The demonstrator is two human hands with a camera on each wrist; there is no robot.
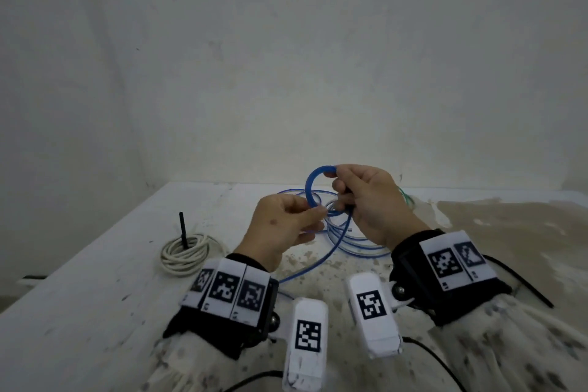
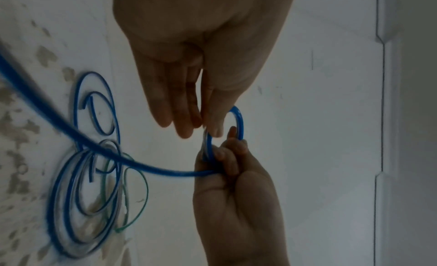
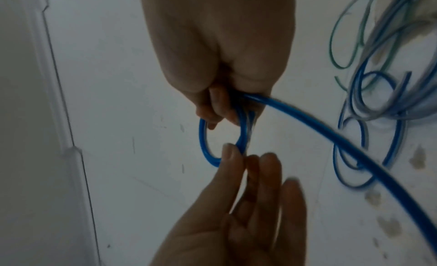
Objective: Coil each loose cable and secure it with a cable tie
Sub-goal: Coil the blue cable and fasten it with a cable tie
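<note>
Right hand [image 1: 370, 204] curled round a small loop of the blue cable [image 1: 310, 183], held up above the table [image 1: 79, 296] near its far edge; left hand [image 1: 283, 229] pinches the loop's lower side between thumb and forefinger, other fingers [image 2: 163, 109] nearly straight; cable's free length trails down toward the near edge; loose blue and green cables [image 2: 82, 195] lie tangled beneath the hands; white coiled cable [image 1: 187, 253] with a black tie [image 1: 183, 229] sits toward the left edge.
</note>
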